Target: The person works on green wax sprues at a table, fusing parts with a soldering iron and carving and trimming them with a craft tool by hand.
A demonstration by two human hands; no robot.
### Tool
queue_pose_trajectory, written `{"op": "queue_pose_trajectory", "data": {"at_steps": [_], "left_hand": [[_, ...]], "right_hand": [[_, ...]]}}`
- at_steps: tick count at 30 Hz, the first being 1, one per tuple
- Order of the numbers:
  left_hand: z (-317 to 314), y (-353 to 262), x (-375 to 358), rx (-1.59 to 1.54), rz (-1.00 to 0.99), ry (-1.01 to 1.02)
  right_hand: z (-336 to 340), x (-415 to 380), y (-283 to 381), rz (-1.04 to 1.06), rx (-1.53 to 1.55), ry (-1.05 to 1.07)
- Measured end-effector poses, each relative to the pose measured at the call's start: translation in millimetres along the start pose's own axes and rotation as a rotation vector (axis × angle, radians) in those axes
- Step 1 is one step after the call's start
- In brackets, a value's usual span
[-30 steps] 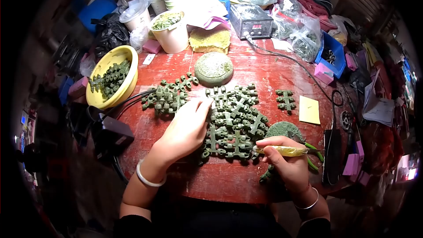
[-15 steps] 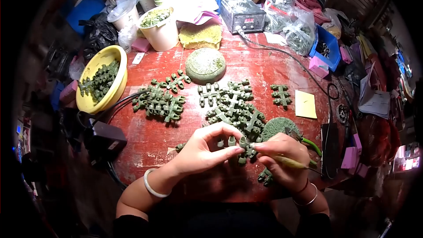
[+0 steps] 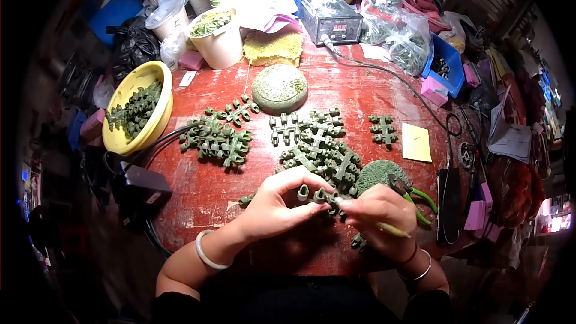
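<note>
My left hand [image 3: 267, 209] pinches a small dark-green branched piece [image 3: 322, 196] with stubby knobs between thumb and index finger. My right hand [image 3: 384, 219] is closed around a slim tool with a yellowish handle [image 3: 393, 230]; its fingertips meet the right side of the piece, and the tool's tip is hidden. Just beyond my hands lies a heap of similar green pieces [image 3: 318, 147]. Another pile [image 3: 219, 138] sits to the left, and one piece [image 3: 381, 131] lies alone at right. Beside my right hand are green-handled pliers [image 3: 423, 204] and a round green pad [image 3: 378, 176].
A yellow basin [image 3: 165, 111] of green pieces stands at left, near a black box [image 3: 144, 185] with cables. A round speckled disc [image 3: 279, 89], white bucket [image 3: 217, 48] and display unit [image 3: 330, 21] are farther back. A yellow note [image 3: 416, 142] and blue bin [image 3: 447, 66] sit right.
The green piece has turned and shifted slightly left in my left hand. My right hand has rotated, its tool handle now showing shorter, and more of the pliers shows.
</note>
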State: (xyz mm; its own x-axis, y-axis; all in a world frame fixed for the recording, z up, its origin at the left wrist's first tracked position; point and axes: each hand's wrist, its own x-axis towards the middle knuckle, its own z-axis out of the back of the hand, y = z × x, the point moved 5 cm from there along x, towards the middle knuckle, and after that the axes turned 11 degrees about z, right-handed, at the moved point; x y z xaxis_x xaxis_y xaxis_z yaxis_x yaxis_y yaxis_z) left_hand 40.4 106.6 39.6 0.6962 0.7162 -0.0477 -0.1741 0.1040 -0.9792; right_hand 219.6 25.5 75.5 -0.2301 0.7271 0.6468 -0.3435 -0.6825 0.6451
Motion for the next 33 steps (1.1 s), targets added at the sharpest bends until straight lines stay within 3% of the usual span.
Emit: {"op": "queue_pose_trajectory", "data": {"at_steps": [4,16,19,21,22,33], "left_hand": [[-2.5,1.7,1.9,-0.031,-0.084,-0.072],[3.0,-3.3,-0.3,0.119,-0.172,-0.117],[1.1,-3.7,-1.7,0.045,-0.104,-0.007],[-4.6,7.2,-1.8,-0.335,0.149,0.084],[-5.1,7.7,-1.6,-0.355,0.163,0.120],[-1.2,5.2,0.3,-0.209,0.023,0.053]], "right_hand": [[-2.6,1.2,0.7,0.010,-0.111,-0.017],[-1.5,1.6,3.4,0.057,-0.061,0.001],[-2.4,1.7,4.1,0.041,-0.019,0.003],[-1.5,0.9,3.3,0.046,-0.047,-0.019],[-0.3,0.7,3.2,0.050,-0.074,-0.042],[-0.5,-1.2,4.9,0.047,-0.057,-0.020]]}}
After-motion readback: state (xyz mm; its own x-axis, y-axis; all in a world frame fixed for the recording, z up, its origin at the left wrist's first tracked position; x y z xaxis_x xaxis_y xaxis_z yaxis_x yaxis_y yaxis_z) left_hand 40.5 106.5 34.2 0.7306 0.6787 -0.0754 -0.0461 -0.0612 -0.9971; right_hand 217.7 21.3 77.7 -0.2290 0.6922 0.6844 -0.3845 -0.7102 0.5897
